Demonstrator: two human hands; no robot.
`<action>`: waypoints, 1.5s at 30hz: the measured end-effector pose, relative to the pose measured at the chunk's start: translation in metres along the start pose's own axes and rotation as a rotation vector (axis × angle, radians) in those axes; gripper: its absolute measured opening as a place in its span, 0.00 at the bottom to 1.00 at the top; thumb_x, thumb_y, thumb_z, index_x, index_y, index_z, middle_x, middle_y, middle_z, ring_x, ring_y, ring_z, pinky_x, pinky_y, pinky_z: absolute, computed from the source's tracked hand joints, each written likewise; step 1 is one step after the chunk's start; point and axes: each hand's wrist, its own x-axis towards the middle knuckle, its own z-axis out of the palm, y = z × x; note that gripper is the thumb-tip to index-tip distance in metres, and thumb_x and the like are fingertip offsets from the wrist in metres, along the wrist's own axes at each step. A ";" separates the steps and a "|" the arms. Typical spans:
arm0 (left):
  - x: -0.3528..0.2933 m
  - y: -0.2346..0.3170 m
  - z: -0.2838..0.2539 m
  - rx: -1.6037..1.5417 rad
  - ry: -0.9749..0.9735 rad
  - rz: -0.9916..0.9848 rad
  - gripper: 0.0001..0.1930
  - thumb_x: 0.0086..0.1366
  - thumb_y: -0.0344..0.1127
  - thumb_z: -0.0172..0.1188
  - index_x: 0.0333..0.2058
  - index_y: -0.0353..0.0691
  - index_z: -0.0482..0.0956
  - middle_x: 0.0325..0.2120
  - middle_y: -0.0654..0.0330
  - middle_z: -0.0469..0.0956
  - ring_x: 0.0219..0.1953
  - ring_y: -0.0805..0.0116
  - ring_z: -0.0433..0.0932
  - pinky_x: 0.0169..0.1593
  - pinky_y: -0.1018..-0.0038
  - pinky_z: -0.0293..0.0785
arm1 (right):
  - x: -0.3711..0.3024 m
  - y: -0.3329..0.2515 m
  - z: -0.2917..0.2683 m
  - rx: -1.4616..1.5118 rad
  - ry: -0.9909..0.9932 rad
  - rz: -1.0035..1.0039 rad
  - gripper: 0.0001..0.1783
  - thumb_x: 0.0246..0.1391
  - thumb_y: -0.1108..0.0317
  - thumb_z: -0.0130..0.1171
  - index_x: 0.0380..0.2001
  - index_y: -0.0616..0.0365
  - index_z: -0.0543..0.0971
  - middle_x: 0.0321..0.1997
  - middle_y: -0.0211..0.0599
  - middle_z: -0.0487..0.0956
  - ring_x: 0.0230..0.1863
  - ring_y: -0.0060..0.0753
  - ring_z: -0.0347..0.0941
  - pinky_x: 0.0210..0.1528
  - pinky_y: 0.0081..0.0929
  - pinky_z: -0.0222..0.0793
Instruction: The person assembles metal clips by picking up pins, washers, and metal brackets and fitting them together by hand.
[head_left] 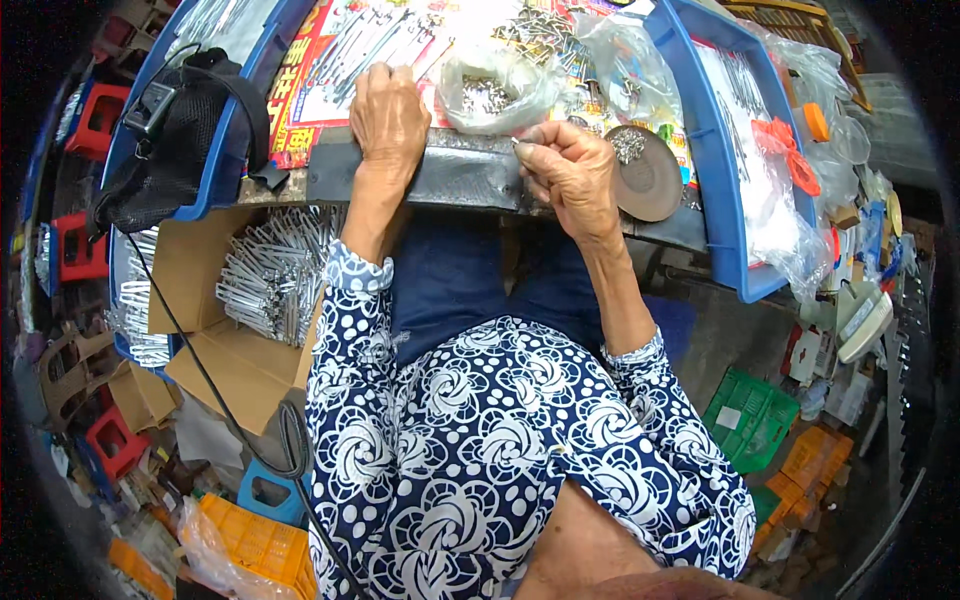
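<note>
My left hand (390, 118) is at the near edge of the worktable, its back up and its fingers bent down with the tips hidden. It lies beside a spread of thin metal rods (355, 50), and whatever it grips is out of sight. My right hand (572, 172) pinches a small shiny metal piece (516, 141) between thumb and forefinger, just above the dark table edge (450, 180). Between and beyond the hands stands an open clear plastic bag (487, 92) with small metal parts inside. A round brown dish (650, 185) holding small silver parts sits right of my right hand.
Loose screw-like parts (545, 32) and another plastic bag (632, 70) lie farther back. Blue trays flank the work area, the right one (718, 170) holding rods, the left one (205, 190) with a black mesh bag (170, 140). A cardboard box (235, 365) of metal rods stands lower left.
</note>
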 end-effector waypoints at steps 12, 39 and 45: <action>0.001 0.000 0.004 0.336 0.049 -0.034 0.07 0.47 0.31 0.54 0.24 0.34 0.71 0.26 0.55 0.70 0.35 0.59 0.68 0.36 0.62 0.59 | -0.006 -0.001 -0.003 -0.049 0.019 -0.023 0.03 0.44 0.76 0.54 0.25 0.65 0.72 0.16 0.29 0.70 0.13 0.11 0.59 0.14 0.08 0.53; -0.006 -0.019 -0.075 -1.423 0.428 -0.452 0.08 0.52 0.27 0.59 0.29 0.28 0.73 0.22 0.56 0.75 0.22 0.75 0.73 0.29 0.84 0.70 | -0.005 -0.012 -0.008 -0.003 0.105 -0.122 0.04 0.45 0.76 0.54 0.26 0.66 0.72 0.18 0.27 0.69 0.15 0.13 0.59 0.14 0.10 0.51; -0.032 0.011 -0.065 -1.823 0.009 -0.561 0.07 0.58 0.32 0.53 0.28 0.33 0.70 0.19 0.54 0.74 0.16 0.74 0.70 0.18 0.83 0.66 | -0.011 -0.015 -0.001 -0.074 0.058 -0.131 0.05 0.46 0.76 0.54 0.27 0.66 0.72 0.18 0.27 0.69 0.16 0.12 0.60 0.15 0.09 0.52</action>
